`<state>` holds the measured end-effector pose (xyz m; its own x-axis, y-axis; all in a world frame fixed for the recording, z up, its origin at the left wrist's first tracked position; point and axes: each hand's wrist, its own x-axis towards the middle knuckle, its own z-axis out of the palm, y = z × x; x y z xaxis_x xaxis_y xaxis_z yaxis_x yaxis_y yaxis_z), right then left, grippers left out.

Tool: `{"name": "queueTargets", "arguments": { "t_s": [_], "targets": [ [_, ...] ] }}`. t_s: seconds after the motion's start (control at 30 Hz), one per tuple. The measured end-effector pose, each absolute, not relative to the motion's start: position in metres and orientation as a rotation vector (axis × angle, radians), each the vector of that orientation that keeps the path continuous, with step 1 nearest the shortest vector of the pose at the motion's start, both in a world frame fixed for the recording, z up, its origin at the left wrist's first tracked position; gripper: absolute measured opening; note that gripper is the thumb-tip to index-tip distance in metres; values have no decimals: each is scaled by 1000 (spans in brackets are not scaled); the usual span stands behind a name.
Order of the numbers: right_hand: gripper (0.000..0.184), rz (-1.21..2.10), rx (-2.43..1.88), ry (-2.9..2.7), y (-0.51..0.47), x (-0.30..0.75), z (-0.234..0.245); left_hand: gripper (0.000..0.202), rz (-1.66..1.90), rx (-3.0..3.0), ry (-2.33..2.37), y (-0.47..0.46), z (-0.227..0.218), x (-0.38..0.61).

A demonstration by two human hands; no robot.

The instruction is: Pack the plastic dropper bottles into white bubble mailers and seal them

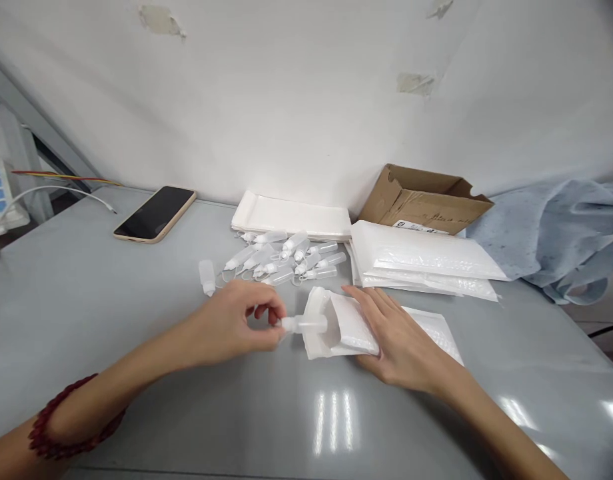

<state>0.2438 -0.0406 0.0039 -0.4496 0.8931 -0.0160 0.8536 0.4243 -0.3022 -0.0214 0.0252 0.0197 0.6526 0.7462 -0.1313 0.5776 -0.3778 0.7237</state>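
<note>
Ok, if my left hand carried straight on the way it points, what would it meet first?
The open end of the white padded envelope in your right hand; the bottle pinched in your left hand leads, apparently at the opening, though depth is unclear.

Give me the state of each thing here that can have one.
Held bottle: pinched by left hand
Held envelope: mouth open, gripped by right hand
Loose bottles: lying clustered
Phone: flat, screen dark
Cardboard box: open
White cable: one end loose
</note>
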Motion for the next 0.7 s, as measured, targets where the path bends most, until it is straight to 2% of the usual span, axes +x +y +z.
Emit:
{"name": "queueTargets", "arguments": {
  "t_s": [0.1,0.4,0.6,0.7],
  "targets": [
    [72,405,-1537,-2536,-44,235,4,5,306,2308,875,12,8,-10],
    [75,445,-1452,-2587,-59,211,1,27,691,2645,520,-20,-24,9],
    [80,469,-1460,-2556,-57,215,0,25,666,2395,418,-17,-11,10],
    [79,425,-1480,-2520,-54,221,-2,18,670,2289,634,-1,4,-1]
  ]
}}
